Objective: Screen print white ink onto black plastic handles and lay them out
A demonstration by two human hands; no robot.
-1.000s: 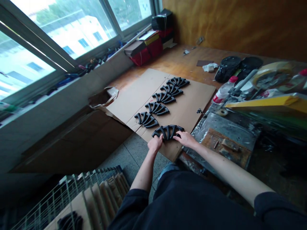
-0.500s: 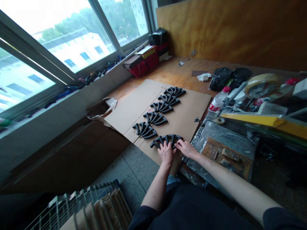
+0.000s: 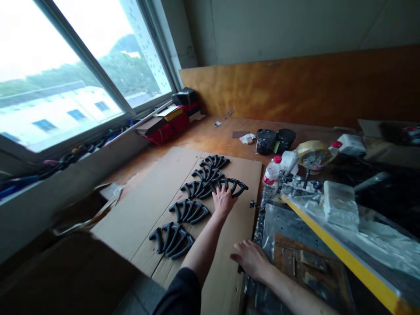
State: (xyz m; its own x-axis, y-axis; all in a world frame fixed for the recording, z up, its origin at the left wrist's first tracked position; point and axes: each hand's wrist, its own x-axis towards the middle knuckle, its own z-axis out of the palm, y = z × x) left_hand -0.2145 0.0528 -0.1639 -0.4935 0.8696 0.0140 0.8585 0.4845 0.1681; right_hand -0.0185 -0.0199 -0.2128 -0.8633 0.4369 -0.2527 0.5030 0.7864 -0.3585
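Observation:
Several fans of black curved parts lie in a row on a cardboard sheet (image 3: pixel 151 205). My left hand (image 3: pixel 223 200) is stretched far forward, fingers spread flat on one fan of black parts (image 3: pixel 229 185) to the right of the row. My right hand (image 3: pixel 251 260) rests with fingers apart at the cardboard's right edge, against a dirty metal plate (image 3: pixel 288 227), holding nothing. The nearest fan in the row (image 3: pixel 172 238) lies left of my left forearm.
A wooden bench runs to a plywood back wall. A red-capped bottle (image 3: pixel 271 171), two black tubs (image 3: pixel 274 140), a tape roll (image 3: pixel 311 153) and a yellow-edged board (image 3: pixel 341 253) crowd the right side. Red boxes (image 3: pixel 167 129) sit by the window sill on the left.
My left hand has pushed the fan of black parts forward, away from the near edge to beside the row's far end. My right hand let go and stayed near. The view tilted up.

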